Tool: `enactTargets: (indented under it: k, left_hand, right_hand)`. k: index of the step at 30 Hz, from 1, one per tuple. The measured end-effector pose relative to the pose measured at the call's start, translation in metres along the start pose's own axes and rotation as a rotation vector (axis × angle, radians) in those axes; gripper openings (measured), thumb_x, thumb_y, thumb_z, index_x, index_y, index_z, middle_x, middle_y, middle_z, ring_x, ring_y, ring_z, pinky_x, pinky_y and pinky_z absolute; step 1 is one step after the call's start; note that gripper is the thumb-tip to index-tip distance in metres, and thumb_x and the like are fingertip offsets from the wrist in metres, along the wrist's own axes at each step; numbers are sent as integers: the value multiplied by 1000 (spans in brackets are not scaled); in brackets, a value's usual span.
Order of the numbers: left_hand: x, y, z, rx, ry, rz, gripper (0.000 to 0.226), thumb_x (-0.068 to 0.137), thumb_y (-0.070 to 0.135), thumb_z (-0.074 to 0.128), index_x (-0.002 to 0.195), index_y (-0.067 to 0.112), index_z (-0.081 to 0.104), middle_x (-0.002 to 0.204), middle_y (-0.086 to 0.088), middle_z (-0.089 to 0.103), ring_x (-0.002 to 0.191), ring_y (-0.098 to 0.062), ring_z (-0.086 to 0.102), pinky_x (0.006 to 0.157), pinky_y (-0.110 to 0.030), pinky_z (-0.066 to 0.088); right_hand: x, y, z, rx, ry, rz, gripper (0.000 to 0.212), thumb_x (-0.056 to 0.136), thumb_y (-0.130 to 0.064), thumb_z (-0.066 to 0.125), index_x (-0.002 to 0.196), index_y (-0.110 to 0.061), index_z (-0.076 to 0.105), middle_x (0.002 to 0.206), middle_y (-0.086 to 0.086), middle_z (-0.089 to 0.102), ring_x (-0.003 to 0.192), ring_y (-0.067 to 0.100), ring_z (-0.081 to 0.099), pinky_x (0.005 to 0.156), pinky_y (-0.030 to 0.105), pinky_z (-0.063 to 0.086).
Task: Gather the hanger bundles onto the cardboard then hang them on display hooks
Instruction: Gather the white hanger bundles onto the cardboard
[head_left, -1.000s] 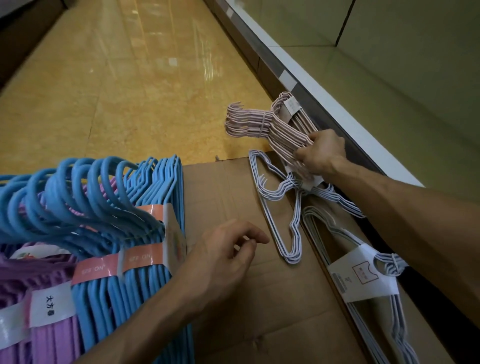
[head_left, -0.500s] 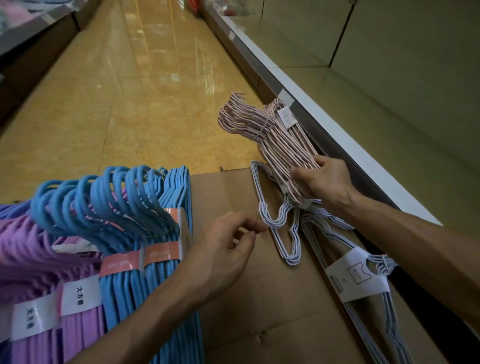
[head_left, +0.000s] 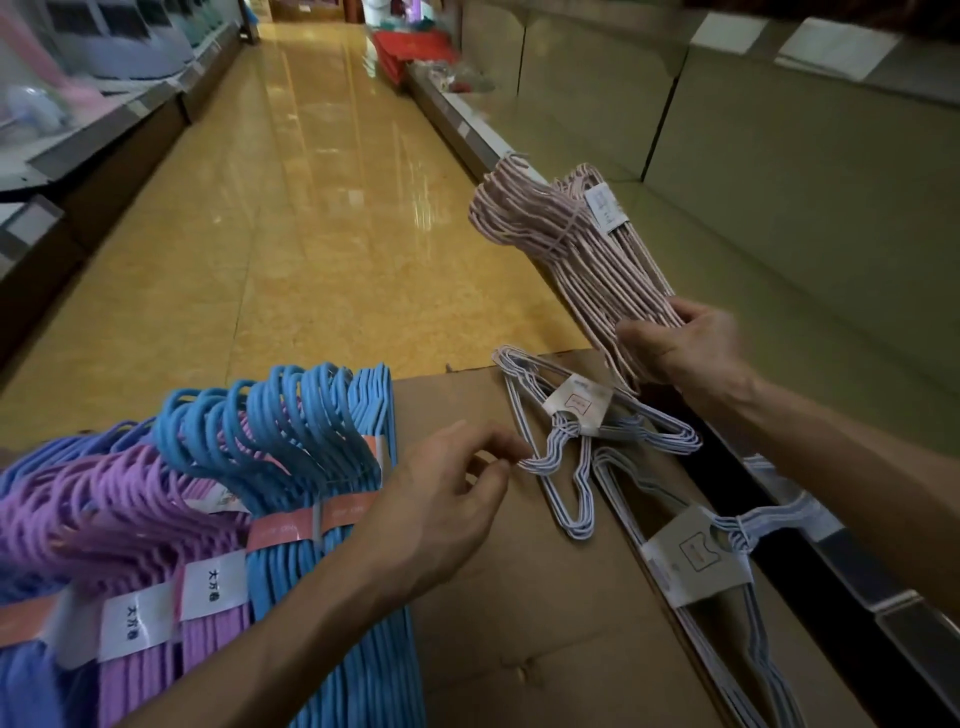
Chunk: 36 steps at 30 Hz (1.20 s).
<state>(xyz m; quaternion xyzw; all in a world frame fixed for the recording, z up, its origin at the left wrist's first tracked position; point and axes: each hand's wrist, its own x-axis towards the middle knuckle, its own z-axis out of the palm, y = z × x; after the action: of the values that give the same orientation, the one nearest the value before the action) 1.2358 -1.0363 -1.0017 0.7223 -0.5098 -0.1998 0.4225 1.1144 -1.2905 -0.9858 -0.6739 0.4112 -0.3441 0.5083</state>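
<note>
So the right hand (head_left: 691, 348) has the pink hanger bundle (head_left: 566, 244) properly off the cardboard (head_left: 519, 597) now. A second ago it was low over the far right corner, sitting on top of the white wire hangers, and now it's lifted clear with the hook ends pointing up and away toward the shelf edge (head_left: 467, 135). Fingers are wrapped tight round the bundle's lower ends, solid grip.

That lift uncovered a white hanger bundle (head_left: 576, 415) with its paper tag, lying at the far right corner of the cardboard. The left hand (head_left: 447, 499) has crept over to it: thumb and fingertips are narrowed right at one shoulder loop, touching or just about pinching it. Honestly can't tell if it's actually got hold yet.

A second white bundle (head_left: 696, 561) runs along the right edge, partly hanging off it. The blue hanger bundles (head_left: 322, 467) and purple hanger bundles (head_left: 130, 519) are stacked along the left side, hooks pointing to the far edge.

My read: gathering is basically done and pink looks like the first one headed for a display hook. None of the hooks show in the shot though, so where exactly it goes is anyone's guess.
</note>
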Motion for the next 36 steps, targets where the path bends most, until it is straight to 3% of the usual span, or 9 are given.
enactTargets:
  k: [3,6,10,14,18,23,26,30,36]
  left_hand:
    - [3,9,-7,1,21,27,23,98,19,53,106,38,64,103,19,63,96,3,60,81,-19,52]
    - [10,22,-17,4,61,67,25,98,20,53,118,33,59,110,19,61,97,4,59,82,-18,52]
    - [23,42,-32,47,207,147,53,95,25,60,143,29,38,125,10,47,104,-3,56,82,-19,51]
    - [27,56,-45,128,319,199,82,84,33,74,150,33,25,134,8,31,123,-7,42,102,-23,39]
    - [31,64,-58,257,251,159,98,75,40,82,152,36,22,153,-1,26,132,-8,32,104,-22,28]
    - [41,68,-75,183,75,68,108,64,56,80,152,37,21,154,-3,32,137,-20,42,114,-40,38]
    - [39,73,-78,230,25,79,104,59,66,69,149,36,28,144,-2,47,126,-18,51,104,-43,48]
    - [39,66,-76,333,22,164,76,81,49,70,146,25,37,138,-2,51,120,-14,50,101,-35,48]
    - [32,41,-62,492,-115,211,74,86,50,66,147,19,36,142,-4,48,123,-15,47,101,-27,41]
  right_hand:
    - [-18,-8,-13,45,-35,33,20,78,-6,82,96,-13,75,95,16,76,89,37,73,80,49,61]
    - [-46,-11,-19,80,-84,61,16,80,-2,79,88,-15,73,89,14,76,73,27,73,63,38,62]
    - [-83,-7,-22,140,-199,149,19,83,-4,76,101,-9,71,85,10,77,67,23,74,55,30,61]
    - [-107,1,-23,260,-302,261,32,77,-7,76,108,-8,70,94,14,77,78,27,75,58,31,61]
    - [-126,8,-18,325,-343,342,42,72,-9,78,113,-8,69,103,16,75,92,32,74,71,38,62]
    - [-153,10,-8,373,-397,392,45,65,-6,78,109,2,68,96,22,75,79,31,74,58,31,60]
    - [-168,15,1,440,-423,440,39,72,-1,76,109,6,68,100,26,73,83,35,74,63,37,62]
    - [-185,26,10,374,-495,443,45,72,-11,82,115,-5,69,109,21,73,102,38,70,93,55,55]
    - [-194,43,18,104,-616,447,46,76,-18,85,119,-16,68,111,4,75,105,22,71,99,45,54]
